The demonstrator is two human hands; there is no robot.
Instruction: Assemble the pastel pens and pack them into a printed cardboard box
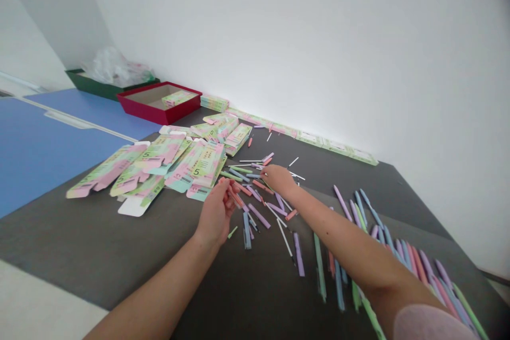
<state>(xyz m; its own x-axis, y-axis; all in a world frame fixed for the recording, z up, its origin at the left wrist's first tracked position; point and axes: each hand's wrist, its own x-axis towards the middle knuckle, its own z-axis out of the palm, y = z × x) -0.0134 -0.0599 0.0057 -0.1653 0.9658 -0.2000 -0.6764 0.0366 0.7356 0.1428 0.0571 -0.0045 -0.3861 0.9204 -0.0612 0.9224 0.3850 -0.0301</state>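
Observation:
My left hand (217,210) is closed around a coral pen part (235,197), above the near left edge of a scattered heap of pen parts. My right hand (279,179) reaches over the middle of that heap, fingers pinched together and pointing down-left; what they hold, if anything, is hidden. Around both hands lie purple barrels (259,216), blue pen parts (247,231), green barrels (231,176) and thin white refills (284,237). A lone purple pen part (298,255) lies nearer to me.
Flat printed cartons (207,164) overlap on the left. Several pens (418,263) lie side by side at the right, partly beneath my right forearm. A red box (159,111) and a green box (107,87) with plastic bags stand behind. Packed cartons (314,139) line the wall.

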